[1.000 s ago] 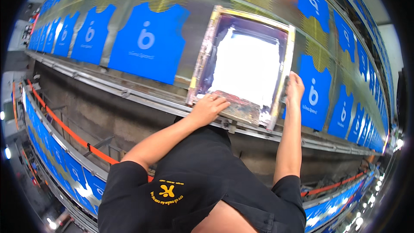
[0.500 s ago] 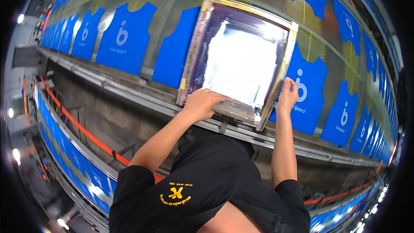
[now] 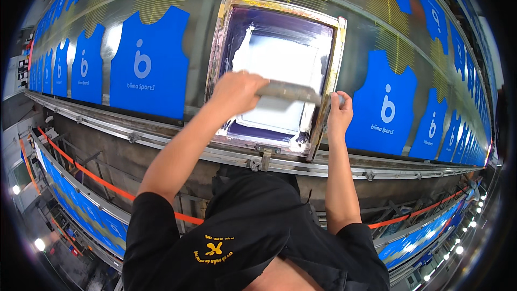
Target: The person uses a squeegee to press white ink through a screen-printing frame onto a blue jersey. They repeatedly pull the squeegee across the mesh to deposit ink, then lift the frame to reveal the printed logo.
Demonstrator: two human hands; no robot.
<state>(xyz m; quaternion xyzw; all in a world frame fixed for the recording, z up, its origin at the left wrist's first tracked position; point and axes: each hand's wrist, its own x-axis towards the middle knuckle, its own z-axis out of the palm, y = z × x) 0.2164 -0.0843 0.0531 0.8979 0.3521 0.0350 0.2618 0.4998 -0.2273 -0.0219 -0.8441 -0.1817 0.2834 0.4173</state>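
Note:
A screen-printing frame point(image 3: 340, 48) with worn, stained rails lies on the long table in front of me. White ink point(image 3: 269, 56) covers the middle of its purple mesh. My left hand point(image 3: 237, 92) is closed round the left end of a squeegee point(image 3: 291, 90), which lies crosswise over the ink and is slightly blurred. At the frame's right rail is my right hand point(image 3: 339, 114), its fingers curled together; whether they grip the rail or something small is hidden. Beside it lies a blue bib-shaped cloth piece point(image 3: 388, 102) with a white print.
Another printed blue piece point(image 3: 148, 70) lies left of the frame, with rows of them along both sides. A metal rail point(image 3: 161, 133) with clamps runs along the table's near edge. Behind me are orange bars point(image 3: 102, 179) and another table with blue pieces point(image 3: 81, 205).
My left hand has pushed the squeegee from the frame's near end toward its middle. My right hand stays by the right rail. The whole view has shifted slightly.

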